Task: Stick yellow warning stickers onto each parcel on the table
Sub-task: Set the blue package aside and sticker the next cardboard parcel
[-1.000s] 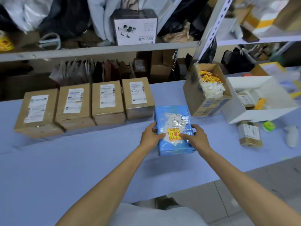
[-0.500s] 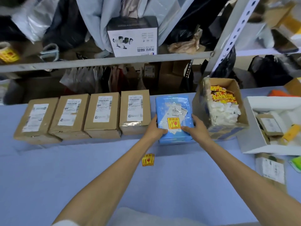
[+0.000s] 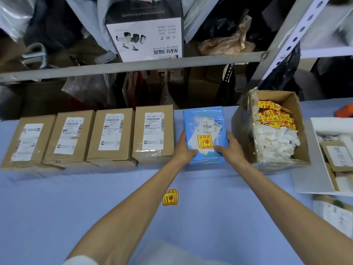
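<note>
Both hands, left hand [image 3: 184, 150] and right hand [image 3: 230, 148], grip the sides of a blue parcel [image 3: 205, 134] on the blue table [image 3: 76, 203], beside four brown boxes [image 3: 91, 136]. A yellow warning sticker [image 3: 205, 142] sits on it; spare stickers [image 3: 170, 197] lie nearer.

Two bare forearms, no watch or rings on the left hand [image 3: 184, 150] or right hand [image 3: 232, 150]. A white short sleeve edge [image 3: 80, 261] shows at the near left; pale garment below.
</note>
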`<state>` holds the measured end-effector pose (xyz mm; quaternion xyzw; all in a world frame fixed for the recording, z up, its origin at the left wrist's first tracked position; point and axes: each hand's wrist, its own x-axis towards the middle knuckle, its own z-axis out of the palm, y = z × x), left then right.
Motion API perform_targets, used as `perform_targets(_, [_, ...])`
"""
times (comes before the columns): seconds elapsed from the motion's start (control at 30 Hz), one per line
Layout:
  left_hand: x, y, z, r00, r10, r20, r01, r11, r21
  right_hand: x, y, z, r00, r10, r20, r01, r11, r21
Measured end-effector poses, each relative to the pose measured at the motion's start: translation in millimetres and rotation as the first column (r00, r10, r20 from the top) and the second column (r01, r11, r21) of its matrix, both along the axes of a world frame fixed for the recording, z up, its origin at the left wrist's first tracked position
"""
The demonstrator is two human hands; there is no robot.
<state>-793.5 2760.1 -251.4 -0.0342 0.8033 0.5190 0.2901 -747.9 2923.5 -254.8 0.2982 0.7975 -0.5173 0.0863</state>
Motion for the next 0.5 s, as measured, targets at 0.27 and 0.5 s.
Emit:
perform_targets(0.27, [-1,-2,6,0.962,-0.162,-0.22,0.116,0.971,-0.208,-2,-10,12,0.984,0.162,0.077,-0.179,0.922,0.343])
perform_targets(0.5, [-36,-94,43,0.868,-0.144,-0.476,-0.129,0.859,-0.496,-27,-75,45,0.925,0.376,-0.057,-0.319,0.85,0.42])
